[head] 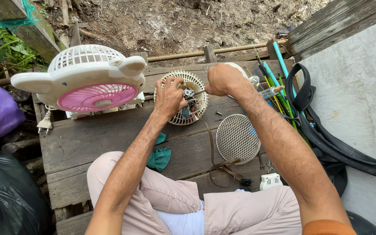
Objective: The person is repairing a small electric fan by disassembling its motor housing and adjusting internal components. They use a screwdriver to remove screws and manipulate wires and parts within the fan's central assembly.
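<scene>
— What have the hands got from where you sit?

— I see my left hand (169,98) curled over the near-left part of a round white plastic fan grille (182,98) that lies flat on the weathered grey wooden bench (88,143). The fingers are bent and closed down on the small motor block (189,104) at the grille's centre, pinning it in place.

— And the other?

— My right hand (223,79) is closed in a fist around the handle of a thin metal screwdriver (195,92); the handle itself is hidden in the palm, and only the shaft shows, pointing left to the motor block. Both hands are shut tight, neither one spread.

— Where does the grille sit?

— Mid-bench, toward the far edge, straight ahead of my knees. A brown power cord (214,154) runs from its centre back toward me and loops by a black plug (245,182).

— What lies about it?

— Just right of the cord is a round wire mesh fan guard (237,138), flat on the planks. To the left stands a white fan with a pink inner grille (90,82), tilted up. A crumpled teal cloth (159,157) lies near my left forearm. On the right are coloured sticks and tubes (277,82) and a black rubber strip (327,139) against the wall. A small white ribbed part (270,180) rests close to my right knee.
</scene>
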